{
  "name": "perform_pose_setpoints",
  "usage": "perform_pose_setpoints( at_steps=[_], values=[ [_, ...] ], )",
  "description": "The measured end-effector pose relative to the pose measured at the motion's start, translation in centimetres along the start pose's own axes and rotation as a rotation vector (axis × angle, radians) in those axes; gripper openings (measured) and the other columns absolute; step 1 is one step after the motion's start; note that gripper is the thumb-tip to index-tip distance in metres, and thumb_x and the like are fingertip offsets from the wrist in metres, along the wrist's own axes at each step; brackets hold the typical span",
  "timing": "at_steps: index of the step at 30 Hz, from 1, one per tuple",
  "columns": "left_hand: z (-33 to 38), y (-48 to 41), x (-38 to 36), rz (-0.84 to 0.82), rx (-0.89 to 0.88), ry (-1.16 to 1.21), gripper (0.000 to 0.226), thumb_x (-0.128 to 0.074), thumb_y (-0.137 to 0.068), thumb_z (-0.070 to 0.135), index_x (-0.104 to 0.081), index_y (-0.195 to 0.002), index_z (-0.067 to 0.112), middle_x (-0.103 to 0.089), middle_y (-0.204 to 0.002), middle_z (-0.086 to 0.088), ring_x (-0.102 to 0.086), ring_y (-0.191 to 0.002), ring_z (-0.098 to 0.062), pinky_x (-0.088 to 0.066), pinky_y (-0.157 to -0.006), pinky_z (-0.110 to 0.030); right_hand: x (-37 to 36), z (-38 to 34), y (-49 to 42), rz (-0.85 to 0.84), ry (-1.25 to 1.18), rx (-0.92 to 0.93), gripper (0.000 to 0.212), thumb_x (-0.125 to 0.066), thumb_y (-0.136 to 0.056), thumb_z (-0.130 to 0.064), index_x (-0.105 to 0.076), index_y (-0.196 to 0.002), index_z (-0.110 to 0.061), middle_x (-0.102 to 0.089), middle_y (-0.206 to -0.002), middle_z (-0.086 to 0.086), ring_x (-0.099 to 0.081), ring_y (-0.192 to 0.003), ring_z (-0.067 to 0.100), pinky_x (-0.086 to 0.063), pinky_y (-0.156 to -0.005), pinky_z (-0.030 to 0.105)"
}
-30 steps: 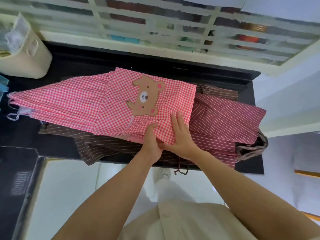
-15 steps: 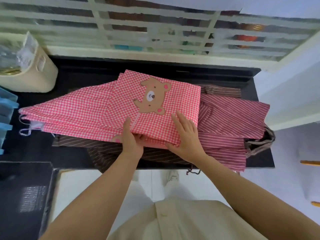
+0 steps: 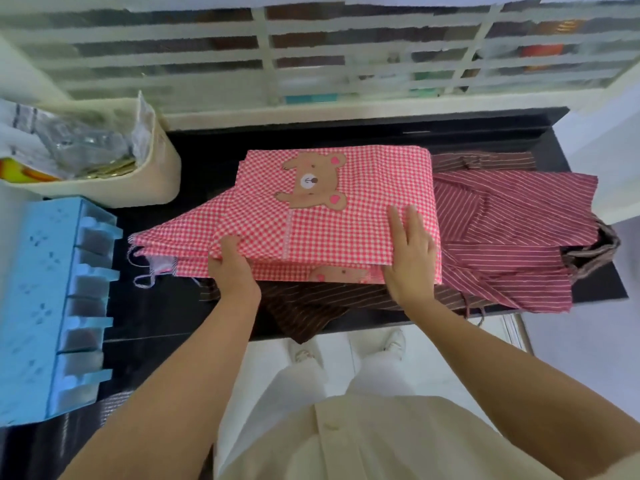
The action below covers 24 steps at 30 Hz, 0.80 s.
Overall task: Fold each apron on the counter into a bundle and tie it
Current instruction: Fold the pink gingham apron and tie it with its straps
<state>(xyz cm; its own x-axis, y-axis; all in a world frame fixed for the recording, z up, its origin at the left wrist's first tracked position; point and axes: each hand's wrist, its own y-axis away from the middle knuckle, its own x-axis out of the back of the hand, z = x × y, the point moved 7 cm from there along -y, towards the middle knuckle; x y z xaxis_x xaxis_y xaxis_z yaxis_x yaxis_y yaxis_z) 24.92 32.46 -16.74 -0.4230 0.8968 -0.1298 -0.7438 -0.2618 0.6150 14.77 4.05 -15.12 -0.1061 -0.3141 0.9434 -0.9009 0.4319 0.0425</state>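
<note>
Black bench (image 3: 346, 133) under a barred window (image 3: 263, 64).

- Pink checked apron (image 3: 346, 223), bear patch: lies mid-bench on a brown striped apron (image 3: 311, 306), with a maroon striped apron (image 3: 519, 216) under its right edge. Its left wing reaches less far left than half a second ago.
- Left hand (image 3: 232, 268): fingers curled round a fold at the near-left edge, now further left along it.
- Right hand (image 3: 410, 254): stays flat on the near-right corner, fingers straight, holding nothing.
- Cream basket (image 3: 162, 174): far left.
- Blue rack (image 3: 34, 289): near left.

Black counter (image 3: 214, 157) bears brown striped apron (image 3: 304, 308), cream basket (image 3: 138, 190) — blue rack (image 3: 38, 306) too.
</note>
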Motion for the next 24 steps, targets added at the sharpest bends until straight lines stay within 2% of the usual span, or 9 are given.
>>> perform_pose_setpoints(
  at_steps=[2, 4, 7, 9, 12, 14, 17, 20, 24],
  values=[
    [1.2, -1.8, 3.8, 0.121, -0.018, 0.062, 0.046, -0.052, -0.091, 0.017, -0.041, -0.136, 0.014, -0.058, -0.125, -0.003, -0.059, -0.11, -0.022, -0.05, -0.096, -0.039, -1.7, -3.7, 0.4, -0.06, 0.011, 0.12, 0.077, -0.029, -0.095, -0.062, -0.015, -0.157, -0.019, -0.008, -0.163, 0.012, -0.004, -0.151, 0.031, -0.007, -0.121, 0.053],
    [1.8, -3.1, 7.4, 0.217, -0.043, 0.091, 0.042, -0.053, -0.09, 0.016, -0.053, -0.131, 0.009, -0.063, -0.124, -0.007, -0.062, -0.11, -0.023, -0.052, -0.095, -0.038, -4.1, -6.6, 1.1, -0.153, 0.059, 0.228, 0.07, -0.016, -0.096, -0.055, -0.013, -0.157, -0.022, -0.005, -0.164, 0.011, 0.0, -0.151, 0.03, -0.006, -0.121, 0.054],
    [1.4, -4.2, 10.1, 0.183, -0.016, 0.102, 0.034, -0.054, -0.096, 0.021, -0.057, -0.129, 0.014, -0.065, -0.123, -0.006, -0.064, -0.111, -0.022, -0.053, -0.095, -0.038, -6.1, -7.6, 1.5, -0.186, 0.135, 0.282, 0.065, -0.039, -0.1, -0.03, -0.009, -0.157, -0.026, -0.001, -0.164, 0.01, 0.005, -0.151, 0.029, 0.0, -0.122, 0.051],
    [1.1, -4.3, 9.7, 0.042, 0.016, 0.034, 0.034, -0.057, -0.097, 0.023, -0.055, -0.13, 0.017, -0.065, -0.121, -0.004, -0.064, -0.109, -0.021, -0.054, -0.093, -0.037, -6.4, -8.0, 1.2, -0.194, 0.148, 0.28, 0.068, -0.046, -0.1, -0.03, -0.01, -0.157, -0.025, -0.001, -0.164, 0.011, 0.004, -0.151, 0.029, 0.002, -0.122, 0.048],
    [1.6, -3.8, 8.3, -0.063, -0.046, -0.075, 0.018, -0.057, -0.098, 0.014, -0.059, -0.114, 0.021, -0.066, -0.111, -0.001, -0.064, -0.102, -0.019, -0.055, -0.088, -0.035, -5.8, -9.0, 0.8, -0.182, 0.164, 0.325, 0.061, -0.028, -0.102, -0.047, -0.014, -0.157, -0.025, -0.005, -0.164, 0.01, 0.0, -0.151, 0.029, -0.002, -0.122, 0.048],
    [2.9, -3.8, 8.2, -0.011, -0.155, -0.027, 0.014, -0.054, -0.099, 0.012, -0.062, -0.106, 0.022, -0.067, -0.105, 0.003, -0.065, -0.101, -0.017, -0.057, -0.085, -0.033, -5.2, -10.1, 0.7, -0.148, 0.126, 0.372, 0.058, -0.029, -0.1, -0.036, -0.019, -0.156, -0.025, -0.012, -0.163, 0.011, -0.006, -0.151, 0.029, -0.007, -0.122, 0.049],
    [3.8, -4.3, 9.8, 0.118, -0.209, 0.092, 0.02, -0.053, -0.1, 0.012, -0.062, -0.118, 0.013, -0.067, -0.106, 0.004, -0.065, -0.098, -0.012, -0.058, -0.083, -0.03, -5.6, -12.2, 1.3, -0.134, 0.129, 0.503, 0.073, -0.051, -0.09, -0.013, -0.02, -0.156, -0.024, -0.014, -0.163, 0.012, -0.008, -0.151, 0.029, -0.013, -0.121, 0.052],
    [3.0, -4.6, 12.3, 0.221, -0.16, 0.109, 0.019, -0.051, -0.101, 0.014, -0.061, -0.117, 0.016, -0.066, -0.104, 0.005, -0.065, -0.094, -0.01, -0.057, -0.086, -0.032, -7.4, -13.1, 2.3, -0.216, 0.193, 0.582, 0.079, -0.057, -0.094, -0.02, -0.01, -0.157, -0.029, -0.007, -0.164, 0.011, -0.003, -0.151, 0.028, -0.011, -0.121, 0.051],
    [3.0, -4.9, 13.9, 0.249, -0.13, 0.098, 0.015, -0.047, -0.103, 0.02, -0.059, -0.111, 0.023, -0.064, -0.106, 0.005, -0.064, -0.096, -0.01, -0.056, -0.086, -0.031, -8.8, -13.4, 2.5, -0.285, 0.213, 0.635, 0.076, -0.052, -0.097, -0.031, -0.005, -0.157, -0.029, -0.003, -0.164, 0.009, 0.0, -0.151, 0.027, -0.003, -0.121, 0.047]
  ],
)
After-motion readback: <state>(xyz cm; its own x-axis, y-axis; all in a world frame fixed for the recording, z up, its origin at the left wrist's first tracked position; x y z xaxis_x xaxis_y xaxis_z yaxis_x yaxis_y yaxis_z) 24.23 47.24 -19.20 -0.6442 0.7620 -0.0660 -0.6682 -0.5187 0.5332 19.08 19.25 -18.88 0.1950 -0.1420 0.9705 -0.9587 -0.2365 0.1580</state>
